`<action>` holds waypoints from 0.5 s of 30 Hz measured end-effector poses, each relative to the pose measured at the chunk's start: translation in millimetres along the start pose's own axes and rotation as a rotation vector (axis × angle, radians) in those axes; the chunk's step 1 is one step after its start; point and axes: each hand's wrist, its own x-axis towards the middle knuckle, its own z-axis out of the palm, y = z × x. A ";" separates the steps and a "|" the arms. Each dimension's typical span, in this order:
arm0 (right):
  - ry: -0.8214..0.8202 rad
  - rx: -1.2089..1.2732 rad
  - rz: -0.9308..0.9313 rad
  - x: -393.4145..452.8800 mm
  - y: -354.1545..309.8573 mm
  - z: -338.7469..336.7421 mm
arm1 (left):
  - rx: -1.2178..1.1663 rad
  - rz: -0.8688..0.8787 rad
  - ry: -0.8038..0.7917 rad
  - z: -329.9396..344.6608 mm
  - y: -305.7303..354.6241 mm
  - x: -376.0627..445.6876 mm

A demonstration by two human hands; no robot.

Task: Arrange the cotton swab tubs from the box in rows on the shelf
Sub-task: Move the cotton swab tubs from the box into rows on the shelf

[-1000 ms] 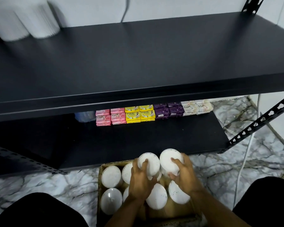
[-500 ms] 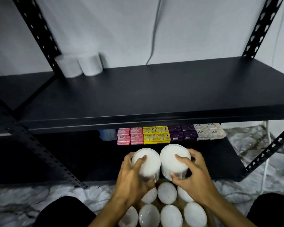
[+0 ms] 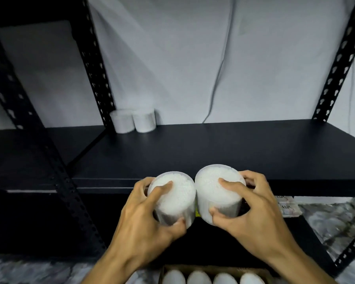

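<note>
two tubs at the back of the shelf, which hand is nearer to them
Left. The left hand, holding a tub, is below and slightly right of the back tubs; the right hand, holding another, is farther right.

"LUX" on pale soap packs (image 3: 287, 207) on the lower shelf, right of the hands.

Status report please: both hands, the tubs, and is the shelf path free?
Left hand grips one cotton swab tub, right hand grips another. Both at shelf front edge. Two tubs stand rear-left. Nothing blocks.
</note>
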 end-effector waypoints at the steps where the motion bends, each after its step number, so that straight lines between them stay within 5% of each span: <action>1: 0.007 0.009 -0.008 8.8 -7.5 -2.5 | 0.000 0.002 0.018 -7.0 1.8 6.7; 15: 0.047 0.030 0.107 102.4 -24.6 27.3 | 0.113 -0.095 0.016 -27.9 -7.3 102.9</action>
